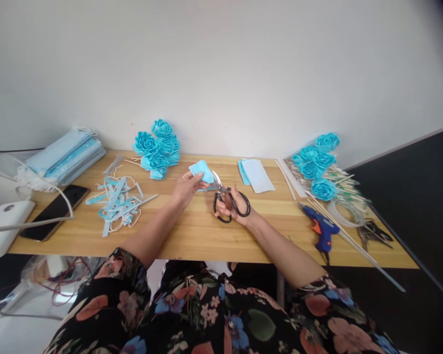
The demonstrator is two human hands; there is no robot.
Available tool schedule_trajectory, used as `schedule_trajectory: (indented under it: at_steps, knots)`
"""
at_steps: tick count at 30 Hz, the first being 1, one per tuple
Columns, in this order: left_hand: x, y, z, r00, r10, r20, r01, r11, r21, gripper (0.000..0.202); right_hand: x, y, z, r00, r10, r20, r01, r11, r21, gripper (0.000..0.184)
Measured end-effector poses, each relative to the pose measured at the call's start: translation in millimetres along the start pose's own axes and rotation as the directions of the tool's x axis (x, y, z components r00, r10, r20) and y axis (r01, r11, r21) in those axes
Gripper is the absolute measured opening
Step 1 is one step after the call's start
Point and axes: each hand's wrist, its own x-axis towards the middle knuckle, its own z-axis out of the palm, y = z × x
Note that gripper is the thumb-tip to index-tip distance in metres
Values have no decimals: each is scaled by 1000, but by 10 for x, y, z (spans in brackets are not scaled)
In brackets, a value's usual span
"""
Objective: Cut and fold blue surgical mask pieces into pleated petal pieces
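Note:
My left hand [187, 188] pinches a light blue piece of mask fabric [202, 171] and holds it just above the wooden table [199, 231]. Black-handled scissors [227, 199] are in my right hand [233, 207], fingers through the loops, and the blades point up-left to the fabric's right edge. Both hands work over the middle of the table, close together.
Blue fabric roses lie at the back centre [158, 147] and right [317, 160]. A stack of face masks [66, 155], cut strips and ear loops [118, 201] and a phone [55, 211] lie left. Cut mask pieces [255, 174], a blue glue gun [321, 228], wooden sticks [349, 241] and pliers [372, 233] lie right.

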Motion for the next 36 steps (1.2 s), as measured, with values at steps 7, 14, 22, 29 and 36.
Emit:
schedule_trajectory:
  at_steps: [7,14,22,29,36]
  knots:
    - [-39,-15,69,1000,5,0,-5,999,34,50,2,-21,7,1000,-19,-2,19,1000,-17,65]
    - [-85,-72,116,999,-24,34,22,997,68,46,-19,-55,63,994,-58,-98,53,997,-49,60]
    - [-81,-79,101,998,-49,38,47,999,27,44,-2,-49,102,981,-141,-137,129,987,-92,62]
    - [-84,-54,111,998,-49,38,49,999,17,48,1,-35,93,974,-151,-167,132,984,-121,69]
    - [-71,-69,84,998,-44,36,44,999,11,47,-15,-15,71,969,-178,-172,154,978,-144,66]
